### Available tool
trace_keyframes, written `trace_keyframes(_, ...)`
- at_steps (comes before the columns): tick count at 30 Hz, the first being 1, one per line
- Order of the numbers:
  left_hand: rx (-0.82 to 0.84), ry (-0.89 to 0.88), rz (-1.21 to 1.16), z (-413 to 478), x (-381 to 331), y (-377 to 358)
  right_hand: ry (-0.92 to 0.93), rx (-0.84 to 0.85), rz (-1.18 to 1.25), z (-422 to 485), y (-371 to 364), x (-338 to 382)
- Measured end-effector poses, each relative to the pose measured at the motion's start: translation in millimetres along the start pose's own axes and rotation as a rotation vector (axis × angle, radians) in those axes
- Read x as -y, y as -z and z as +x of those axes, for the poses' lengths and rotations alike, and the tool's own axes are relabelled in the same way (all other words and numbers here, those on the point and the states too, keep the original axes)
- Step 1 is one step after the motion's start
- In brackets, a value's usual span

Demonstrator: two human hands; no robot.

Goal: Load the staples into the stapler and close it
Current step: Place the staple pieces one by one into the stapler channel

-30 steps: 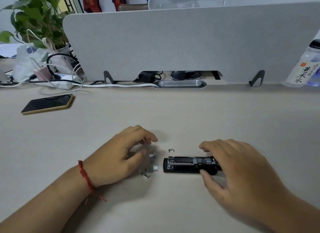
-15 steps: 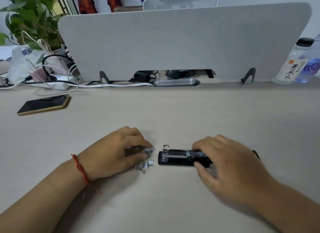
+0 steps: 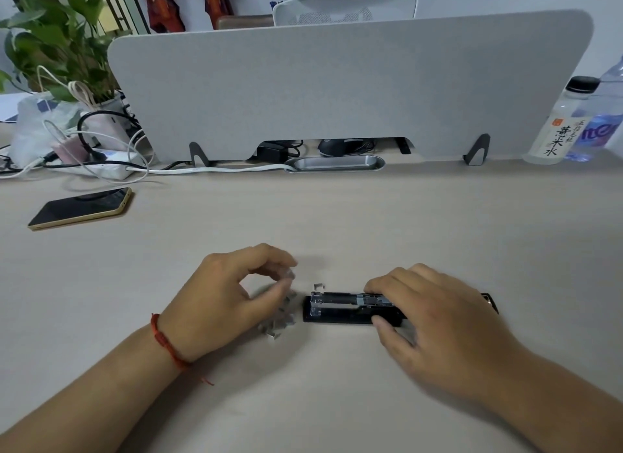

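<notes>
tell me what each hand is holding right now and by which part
The left hand pinches a small silvery clip of staples between thumb and fingertips. The right hand grips the open black stapler at its rear half, steadying it on the desk.

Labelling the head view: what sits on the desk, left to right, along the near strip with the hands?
Red string bracelet → left hand, pinching a staple piece → loose staple pieces → small stray staple piece → open black stapler → right hand holding the stapler's right part.

Left hand point(image 3: 222, 300) raised, thumb and forefinger pinched; right hand point(image 3: 435, 312) palm-down, fingers curled, thumb tucked under
</notes>
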State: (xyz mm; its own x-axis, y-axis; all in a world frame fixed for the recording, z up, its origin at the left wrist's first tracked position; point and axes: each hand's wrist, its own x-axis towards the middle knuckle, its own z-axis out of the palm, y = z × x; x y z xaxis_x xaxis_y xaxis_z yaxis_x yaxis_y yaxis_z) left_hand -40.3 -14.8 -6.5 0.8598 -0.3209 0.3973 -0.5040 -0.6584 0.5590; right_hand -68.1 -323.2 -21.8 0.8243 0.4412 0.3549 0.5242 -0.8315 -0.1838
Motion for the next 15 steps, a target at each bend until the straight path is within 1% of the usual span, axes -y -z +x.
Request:
trace_keyframes(5,0.034,-0.080,-0.076,-2.0,-12.6,-14.4,-0.008,0.003,-0.004,-0.9,-0.4,0.3)
trace_keyframes(10,0.061,-0.050,-0.173,-1.4,-8.4,-17.3,0.000,-0.015,-0.004,-0.6,-2.3,-0.4)
trace_keyframes(13,0.070,-0.058,-0.189,-2.5,-6.3,-18.3,0.006,-0.011,-0.001,-0.4,-3.5,-1.0)
trace_keyframes(15,0.074,-0.025,-0.210,-3.4,-3.2,-18.6,0.000,-0.009,0.003,-0.6,-3.4,-1.2)
